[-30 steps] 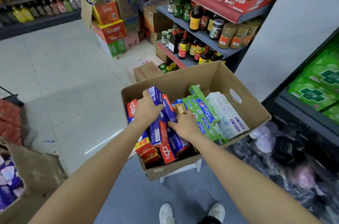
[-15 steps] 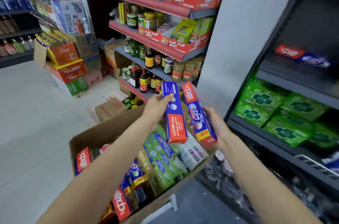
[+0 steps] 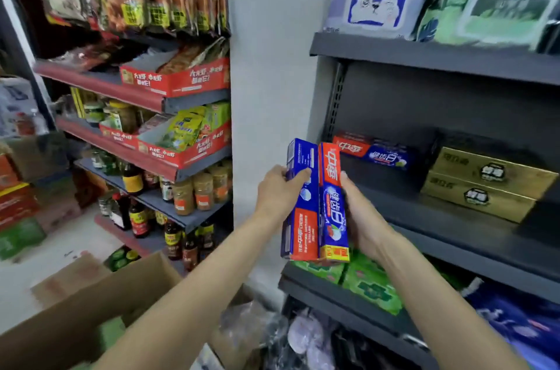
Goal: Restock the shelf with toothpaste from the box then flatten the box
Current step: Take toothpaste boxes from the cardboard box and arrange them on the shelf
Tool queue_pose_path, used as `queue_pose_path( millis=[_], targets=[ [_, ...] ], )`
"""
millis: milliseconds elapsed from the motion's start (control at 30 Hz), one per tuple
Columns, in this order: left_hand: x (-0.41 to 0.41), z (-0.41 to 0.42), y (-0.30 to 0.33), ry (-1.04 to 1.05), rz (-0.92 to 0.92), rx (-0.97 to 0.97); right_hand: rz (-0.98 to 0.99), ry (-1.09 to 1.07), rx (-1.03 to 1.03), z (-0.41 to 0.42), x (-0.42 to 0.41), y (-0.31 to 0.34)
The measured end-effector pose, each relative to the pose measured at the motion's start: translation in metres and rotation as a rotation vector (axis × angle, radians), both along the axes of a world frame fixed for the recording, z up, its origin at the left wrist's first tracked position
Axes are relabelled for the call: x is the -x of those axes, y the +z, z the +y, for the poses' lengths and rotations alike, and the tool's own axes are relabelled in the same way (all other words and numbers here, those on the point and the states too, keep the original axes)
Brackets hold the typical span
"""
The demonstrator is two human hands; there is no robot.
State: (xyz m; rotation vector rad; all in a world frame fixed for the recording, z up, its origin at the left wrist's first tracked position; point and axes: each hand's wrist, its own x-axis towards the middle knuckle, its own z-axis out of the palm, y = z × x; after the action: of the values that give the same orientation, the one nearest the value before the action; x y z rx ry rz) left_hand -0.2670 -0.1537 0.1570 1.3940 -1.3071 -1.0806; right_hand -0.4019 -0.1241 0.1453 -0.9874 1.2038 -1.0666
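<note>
At the lower left the cardboard box sits open below my forearms, its contents mostly out of view. My left hand grasps a blue toothpaste carton: fingers curl round its left edge and my thumb lies across its front. The carton stands nearly upright, long axis vertical, its red end down and its blue end up, extending above and below my grip. Touching it on the right is a second toothpaste carton, also upright, red end on top and yellow strip at the bottom. My right hand holds this one from its right side, fingers wrapped behind it and the thumb along its edge, at about mid-length. Both cartons hang in the air just in front of the left end of the dark shelf. Farther right on that shelf another toothpaste box lies flat, long axis running along the shelf, and beside it two gold boxes are stacked.
</note>
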Motion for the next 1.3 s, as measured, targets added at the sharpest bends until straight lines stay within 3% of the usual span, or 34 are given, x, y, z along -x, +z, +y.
queue_pose_path(
  millis=[233,333,533,733,867,1000,1133,1300],
  targets=[
    [0.08,-0.048,0.018,0.007,0.095,0.042,0.142,-0.002,0.065,-0.059,0.092,0.026],
    [0.09,-0.067,0.019,0.042,0.123,0.019,0.139,-0.096,0.061,-0.093,0.119,0.037],
    [0.089,-0.11,0.023,0.09,0.124,0.012,0.297,-0.038,0.17,-0.147,0.139,0.065],
    [0.087,-0.141,0.034,0.052,0.217,-0.045,0.88,0.062,0.405,-0.189,0.143,0.083],
    [0.082,-0.152,0.038,0.026,0.246,-0.025,1.245,-0.018,0.389,-0.228,0.147,0.073],
    [0.076,-0.16,0.04,-0.009,0.251,-0.036,1.351,-0.198,0.344,-0.254,0.152,0.056],
    [0.07,-0.168,0.041,-0.011,0.279,-0.036,1.378,-0.237,0.326,-0.266,0.154,0.041],
    [0.065,-0.174,0.037,-0.029,0.262,-0.017,1.568,-0.279,0.352,-0.279,0.154,0.025]
  ],
)
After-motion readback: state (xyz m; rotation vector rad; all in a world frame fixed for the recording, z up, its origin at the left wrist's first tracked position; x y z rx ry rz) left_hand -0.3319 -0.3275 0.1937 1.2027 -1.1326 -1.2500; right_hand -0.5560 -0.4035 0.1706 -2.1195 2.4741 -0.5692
